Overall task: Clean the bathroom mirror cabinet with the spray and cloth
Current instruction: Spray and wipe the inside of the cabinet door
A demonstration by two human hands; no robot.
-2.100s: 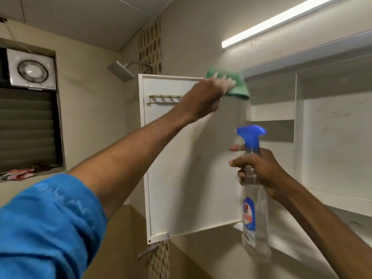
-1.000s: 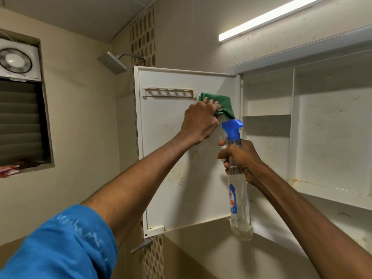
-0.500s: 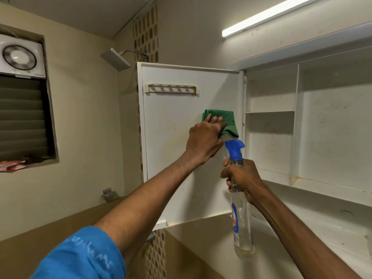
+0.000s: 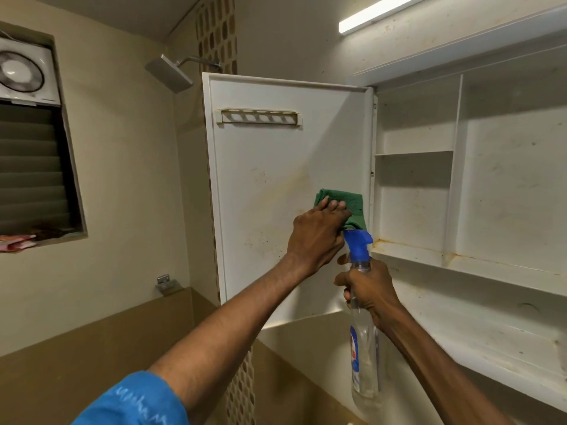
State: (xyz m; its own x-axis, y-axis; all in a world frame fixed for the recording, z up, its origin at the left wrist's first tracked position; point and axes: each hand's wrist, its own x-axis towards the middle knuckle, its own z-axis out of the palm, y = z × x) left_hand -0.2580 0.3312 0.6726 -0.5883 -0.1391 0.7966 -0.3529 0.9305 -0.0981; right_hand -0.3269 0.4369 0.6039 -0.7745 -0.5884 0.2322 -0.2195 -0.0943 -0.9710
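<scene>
The white cabinet door stands swung open, its stained inner face toward me. My left hand presses a folded green cloth flat against the door's lower right part, near the hinge edge. My right hand grips the neck of a clear spray bottle with a blue trigger head, held upright just below the cloth. The bottle hangs in front of the cabinet's bottom ledge.
The open cabinet has bare white shelves with rusty stains along the lower shelf. A toothbrush rack sits high on the door. A shower head, an exhaust fan and a louvred window are at left.
My left hand has wiped the cloth down the door from its top edge to the lower right part. The right hand has kept hold of the spray bottle just below it.
</scene>
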